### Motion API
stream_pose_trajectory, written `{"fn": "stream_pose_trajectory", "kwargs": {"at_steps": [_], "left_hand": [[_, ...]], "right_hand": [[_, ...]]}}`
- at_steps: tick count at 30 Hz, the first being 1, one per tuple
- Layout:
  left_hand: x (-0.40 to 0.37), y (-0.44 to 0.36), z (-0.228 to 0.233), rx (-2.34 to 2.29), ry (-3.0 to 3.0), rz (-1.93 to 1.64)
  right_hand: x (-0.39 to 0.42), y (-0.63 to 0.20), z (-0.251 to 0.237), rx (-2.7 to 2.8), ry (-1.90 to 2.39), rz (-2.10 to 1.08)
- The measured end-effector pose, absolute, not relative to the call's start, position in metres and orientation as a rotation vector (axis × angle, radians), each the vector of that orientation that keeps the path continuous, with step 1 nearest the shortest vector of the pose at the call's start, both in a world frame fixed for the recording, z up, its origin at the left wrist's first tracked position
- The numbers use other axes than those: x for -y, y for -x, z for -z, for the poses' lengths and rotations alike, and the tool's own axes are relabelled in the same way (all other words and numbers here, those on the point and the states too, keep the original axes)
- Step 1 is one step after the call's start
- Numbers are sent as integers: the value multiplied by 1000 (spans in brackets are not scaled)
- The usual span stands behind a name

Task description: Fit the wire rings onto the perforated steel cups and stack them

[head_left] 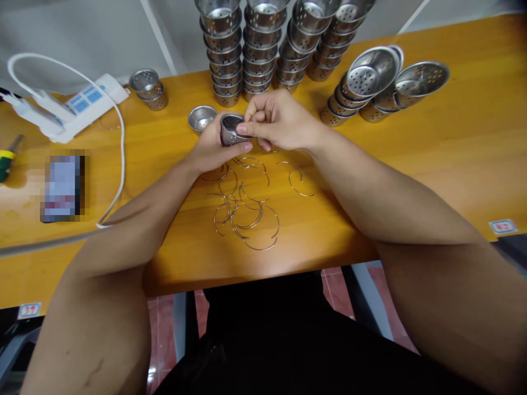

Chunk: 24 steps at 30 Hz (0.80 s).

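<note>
Both bare forearms reach forward and angle inward, so the hands meet at the middle. The left hand point(214, 148) curls palm-inward, fingers closed. The right hand point(280, 120) pinches with thumb and fingertips against it.

I see my two arms bare from the upper arm down, with no sleeves, gloves, watch or rings on either one. My left hand point(214, 148) and right hand point(280, 122) are both uncovered too. Below the near edge of the table point(411, 153) my lap is in plain black clothing, without any visible markings.
</note>
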<state>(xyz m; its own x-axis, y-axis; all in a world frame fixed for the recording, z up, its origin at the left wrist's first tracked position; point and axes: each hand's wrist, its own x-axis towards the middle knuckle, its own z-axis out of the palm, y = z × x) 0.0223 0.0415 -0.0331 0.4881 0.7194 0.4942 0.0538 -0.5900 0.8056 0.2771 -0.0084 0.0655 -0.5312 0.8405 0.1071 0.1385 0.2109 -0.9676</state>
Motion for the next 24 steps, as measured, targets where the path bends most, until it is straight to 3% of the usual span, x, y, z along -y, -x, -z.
{"fn": "stream_pose_trajectory", "kwargs": {"at_steps": [18, 24], "left_hand": [[-46, -20, 34, -661, -1995, -1109], [-49, -24, 36, -735, -1966, -1159]], "right_hand": [[8, -275, -63, 1857, 928, -1301], [12, -272, -67, 1861, 951, -1127]]}}
